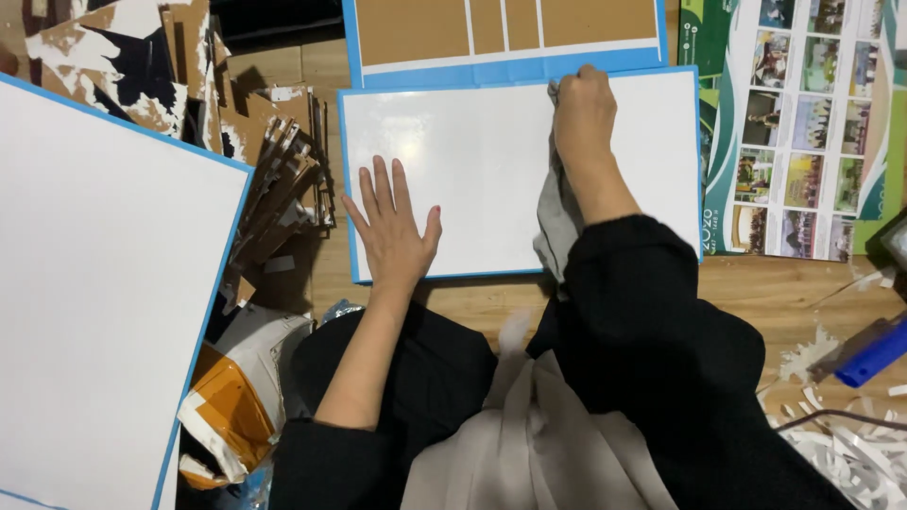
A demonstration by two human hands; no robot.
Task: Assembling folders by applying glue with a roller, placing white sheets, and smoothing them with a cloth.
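Note:
A white board with a blue border [472,161] lies flat on the wooden floor in front of me. My left hand [392,227] presses flat on its lower left part, fingers spread. My right hand [584,113] is closed on a grey cloth [557,222] near the board's top edge, right of centre. The cloth hangs down under my wrist across the board. Black sleeves cover both arms.
A large white blue-edged board [94,293] lies at the left. A brown and blue panel [505,33] sits behind the white board. Torn cardboard scraps [283,179] pile at the left, a printed photo poster [803,123] at the right, paper shreds [850,444] and a blue tool [874,354] at lower right.

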